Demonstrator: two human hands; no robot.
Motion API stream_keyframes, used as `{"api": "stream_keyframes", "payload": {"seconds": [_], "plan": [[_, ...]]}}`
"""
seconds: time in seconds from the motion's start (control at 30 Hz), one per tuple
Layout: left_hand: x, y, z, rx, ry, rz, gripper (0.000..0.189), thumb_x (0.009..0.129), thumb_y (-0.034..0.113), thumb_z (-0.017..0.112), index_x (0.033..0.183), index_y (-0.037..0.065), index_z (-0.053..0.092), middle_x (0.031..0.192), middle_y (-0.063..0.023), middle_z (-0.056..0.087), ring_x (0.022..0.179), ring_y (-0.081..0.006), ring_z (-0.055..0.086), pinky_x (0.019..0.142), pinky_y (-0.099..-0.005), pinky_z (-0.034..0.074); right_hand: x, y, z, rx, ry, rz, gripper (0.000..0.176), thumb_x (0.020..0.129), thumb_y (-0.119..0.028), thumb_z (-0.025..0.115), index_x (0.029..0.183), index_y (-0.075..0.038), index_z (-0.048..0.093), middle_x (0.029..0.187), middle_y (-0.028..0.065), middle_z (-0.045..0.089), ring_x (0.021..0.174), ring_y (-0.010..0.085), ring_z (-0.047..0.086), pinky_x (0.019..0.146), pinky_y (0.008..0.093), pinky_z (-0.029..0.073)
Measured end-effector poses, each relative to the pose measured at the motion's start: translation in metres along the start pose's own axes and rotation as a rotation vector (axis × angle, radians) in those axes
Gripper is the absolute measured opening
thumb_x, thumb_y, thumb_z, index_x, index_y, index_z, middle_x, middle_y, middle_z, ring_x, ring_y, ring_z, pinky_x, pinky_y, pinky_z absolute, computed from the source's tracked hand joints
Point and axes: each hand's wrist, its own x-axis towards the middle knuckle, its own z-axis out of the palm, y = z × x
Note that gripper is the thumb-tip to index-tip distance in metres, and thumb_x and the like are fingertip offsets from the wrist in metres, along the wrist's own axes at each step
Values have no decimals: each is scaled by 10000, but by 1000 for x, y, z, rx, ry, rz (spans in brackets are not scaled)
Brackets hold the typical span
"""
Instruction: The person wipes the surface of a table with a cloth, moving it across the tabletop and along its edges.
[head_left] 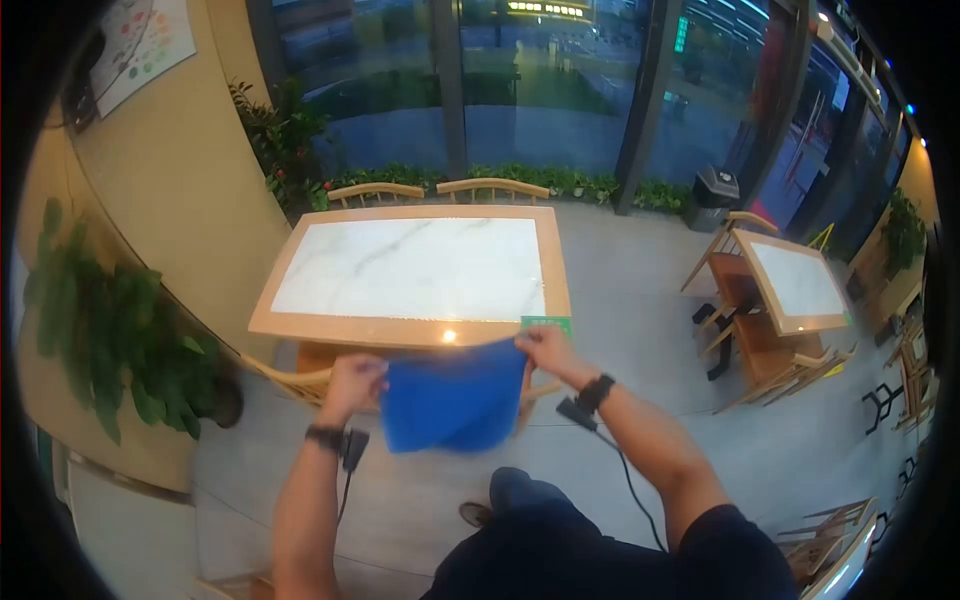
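Note:
A blue cloth (450,400) hangs stretched between my two hands, in front of the near edge of a wooden table (390,328) with a white marbled top. My left hand (353,386) pinches its upper left corner. At the upper right corner, my right hand (548,352) grips the cloth with closed fingers. The lower part of the cloth is blurred and looks folded over. A green label (546,325) sits at the table's near right corner, just beyond my right hand. Each wrist wears a dark band with a cable hanging from it.
Two wooden chairs (492,189) stand at the table's far side, and another chair (290,380) is at the near left. A smaller table (795,280) with chairs is to the right. A dark bin (712,198) stands by the windows. Leafy plants (130,340) grow at left.

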Motion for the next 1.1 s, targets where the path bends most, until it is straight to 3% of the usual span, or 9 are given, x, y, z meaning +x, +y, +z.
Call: {"api": "stream_keyframes", "payload": {"seconds": [0.03, 0.07, 0.17, 0.3, 0.4, 0.5, 0.63, 0.9, 1.1], "plan": [[1, 2, -3, 11, -6, 2, 218, 961, 156, 688, 1050, -41, 719, 887, -122, 747, 711, -152, 708, 578, -264, 565, 13, -20, -13, 153, -105, 248, 164, 949, -95, 663, 989, 54, 718, 746, 116, 700, 565, 166, 680, 521, 318, 561], [17, 20, -5, 46, -21, -7, 201, 969, 164, 683, 1030, -25, 712, 875, -93, 733, 709, -140, 710, 581, -253, 563, 35, -1, -12, 248, -79, 218, 157, 956, -85, 648, 957, 60, 707, 661, 76, 654, 473, 141, 613, 439, 301, 505], [150, 38, -54, 141, -40, 9, 199, 983, 179, 676, 979, -17, 707, 858, -74, 721, 730, -144, 719, 642, -260, 578, 172, 11, 28, 183, 27, 127, 172, 944, -103, 653, 932, 57, 712, 688, 100, 683, 554, 150, 655, 505, 309, 536], [273, 79, -91, 167, 136, 291, 200, 995, 137, 649, 1069, -42, 698, 940, -80, 728, 862, -155, 721, 781, -274, 592, 296, 4, 42, 117, 345, -112, 186, 919, -171, 677, 889, -1, 746, 695, 120, 711, 630, 210, 701, 593, 365, 536], [331, 82, -97, 20, 94, 274, 210, 959, 128, 672, 1040, -62, 711, 842, -81, 731, 773, -127, 715, 647, -265, 543, 341, 14, 58, 171, 371, -19, 200, 923, -171, 680, 945, 17, 746, 724, 123, 719, 672, 200, 712, 616, 342, 534], [342, 96, -99, 184, 74, 169, 223, 952, 174, 690, 1043, -26, 728, 791, -67, 717, 707, -114, 687, 610, -268, 516, 347, 20, 69, 323, 383, 48, 203, 928, -148, 677, 989, 37, 733, 742, 98, 716, 655, 159, 682, 618, 309, 525], [347, 57, -104, 452, -48, 347, 185, 920, 177, 718, 989, 12, 763, 653, -35, 626, 563, -105, 528, 548, -292, 430, 306, 38, 80, 308, 360, 80, 191, 928, -132, 687, 982, 48, 721, 756, 75, 702, 643, 124, 644, 617, 292, 522], [319, 10, -128, 92, -571, 131, 219, 936, 168, 731, 976, -48, 733, 764, -30, 705, 702, -84, 577, 636, -271, 467, 215, -4, 92, 163, 299, 344, 178, 957, -129, 673, 1022, 29, 723, 830, 54, 718, 742, 123, 667, 658, 279, 542], [394, -10, -131, 144, -643, 298, 237, 941, 189, 712, 908, -46, 727, 716, -73, 683, 630, -126, 563, 600, -299, 462, 259, -24, 109, 111, 289, 568, 214, 959, -136, 644, 1004, 61, 712, 835, 102, 712, 727, 152, 685, 650, 299, 580]]}}
